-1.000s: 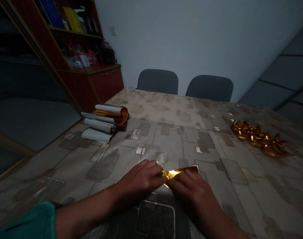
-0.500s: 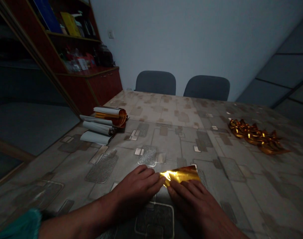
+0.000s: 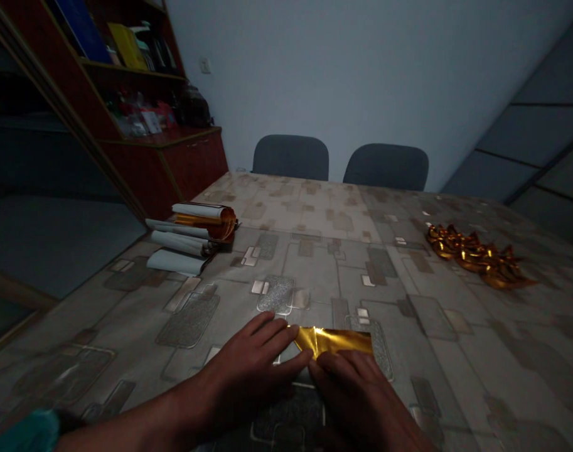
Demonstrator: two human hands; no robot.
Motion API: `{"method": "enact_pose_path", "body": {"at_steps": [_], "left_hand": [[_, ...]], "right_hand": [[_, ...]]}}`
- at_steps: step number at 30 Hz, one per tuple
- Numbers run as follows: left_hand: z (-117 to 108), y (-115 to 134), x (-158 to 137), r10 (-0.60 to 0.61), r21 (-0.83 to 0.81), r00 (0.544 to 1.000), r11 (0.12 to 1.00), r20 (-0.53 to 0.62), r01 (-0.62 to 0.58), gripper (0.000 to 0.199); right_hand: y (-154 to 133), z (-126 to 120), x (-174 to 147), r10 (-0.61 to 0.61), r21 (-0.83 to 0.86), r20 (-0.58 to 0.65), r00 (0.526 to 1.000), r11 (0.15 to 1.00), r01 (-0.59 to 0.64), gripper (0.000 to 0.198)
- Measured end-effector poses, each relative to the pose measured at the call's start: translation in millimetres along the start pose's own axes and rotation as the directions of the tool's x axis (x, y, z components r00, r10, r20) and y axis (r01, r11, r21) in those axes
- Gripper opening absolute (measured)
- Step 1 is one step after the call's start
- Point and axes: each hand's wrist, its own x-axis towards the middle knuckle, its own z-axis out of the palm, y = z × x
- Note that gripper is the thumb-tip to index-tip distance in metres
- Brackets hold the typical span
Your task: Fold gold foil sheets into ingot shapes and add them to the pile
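Observation:
A small folded sheet of gold foil paper (image 3: 342, 340) lies on the table right in front of me, its shiny side up and a crease near its left part. My left hand (image 3: 260, 351) grips the paper's left end, fingertips on top and thumb at the near edge. Along the near edge, my right hand (image 3: 356, 383) has its fingers curled onto the foil, thumb close to the left thumb. Parts of the paper's near side are hidden beneath the right fingers.
Rolled-over gold and grey paper sheets (image 3: 187, 242) lie in a stack at the left. Several folded gold foil pieces (image 3: 477, 254) sit in a cluster on the right. A patterned cloth (image 3: 314, 263) covers the table. Two grey chairs (image 3: 290, 157) and a red cabinet (image 3: 192, 166) stand beyond it.
The gold foil has turned slightly, and its far edge now lies straighter, with a crease showing. My right hand has shifted a little left and nearer. The whole view has moved slightly.

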Motion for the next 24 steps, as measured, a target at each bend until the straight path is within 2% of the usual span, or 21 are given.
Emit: {"method": "enact_pose_path", "body": {"at_steps": [3,4,6,10,13,17,20,24], "left_hand": [[1,4,-4,-0.022,-0.039,0.999,0.999,0.035,0.023,0.063],[1,5,-4,-0.028,-0.047,0.998,0.998,0.052,0.030,0.069],[0,6,-5,-0.031,-0.054,0.997,0.998,0.067,0.035,0.076],[2,5,-5,-0.006,-0.074,0.996,0.997,0.086,0.012,0.079],[4,4,-6,0.004,-0.090,0.995,0.996,0.103,0.005,0.079],[3,7,-7,-0.036,-0.070,0.991,0.996,0.130,0.045,0.077],[1,13,-9,-0.082,-0.037,0.982,0.995,0.169,0.089,0.080],[3,20,-14,-0.151,-0.024,0.968,0.987,0.199,0.159,0.094]], "right_hand": [[4,-18,9,-0.031,0.088,0.033,0.999,0.996,0.028,0.026],[5,-23,13,-0.063,0.126,0.040,0.997,0.990,0.058,0.021],[9,-30,21,-0.051,0.140,0.019,0.999,0.989,0.048,0.021],[17,-18,30,-0.019,-0.116,-0.006,1.000,0.993,0.018,0.020],[21,-4,29,-0.030,-0.212,-0.022,0.999,0.977,0.025,0.029],[21,0,25,-0.032,-0.249,-0.029,0.999,0.968,0.024,0.035],[16,-2,24,-0.011,-0.208,-0.033,0.999,0.978,0.004,0.039],[14,0,25,0.008,-0.201,-0.096,0.995,0.979,-0.027,0.036]]}}
